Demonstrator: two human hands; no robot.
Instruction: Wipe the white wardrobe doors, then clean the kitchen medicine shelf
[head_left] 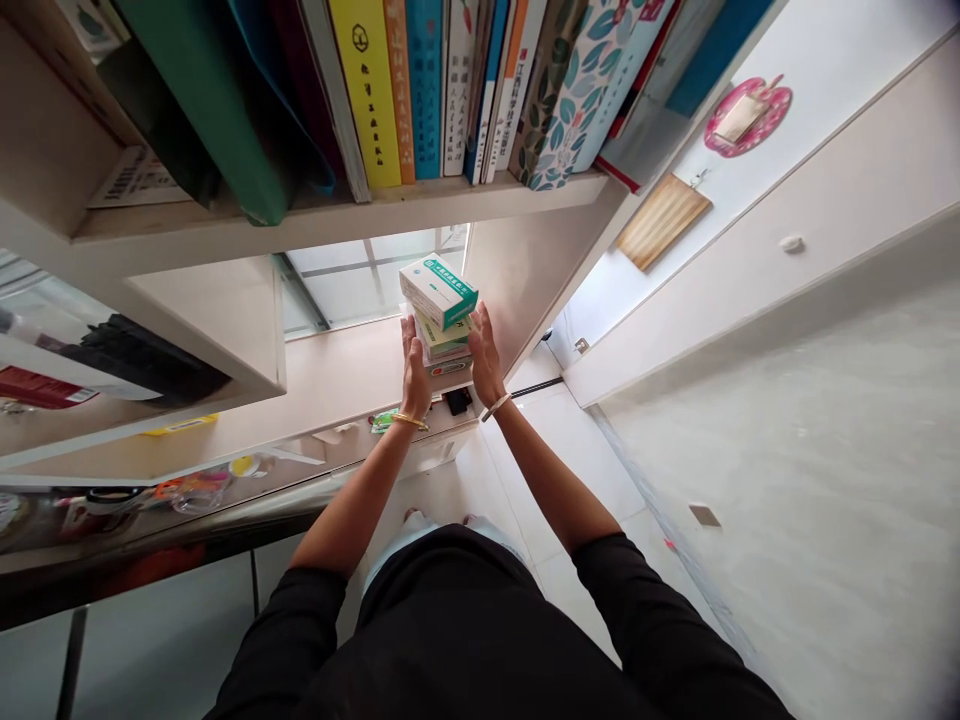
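In the head view a stack of small medicine boxes (445, 340) is between my two hands. The top medicine box (435, 288), white and green with printed characters, sits turned at an angle over the ones below. My left hand (415, 372) presses flat along the stack's left side, fingers stretched forward. Against the right side lies my right hand (486, 358), its fingers upright and close together. Both palms hold the stack between them. Whether its bottom rests on the pale ledge (352, 365) or is lifted, I cannot tell.
Above runs a bookshelf board (420, 208) with a row of books (367, 100). A cabinet corner (274, 375) juts in from the left. Below the hands, a black item (457, 401) and a green packet (384, 420) lie on a lower shelf. A wooden board (664, 222) hangs at right.
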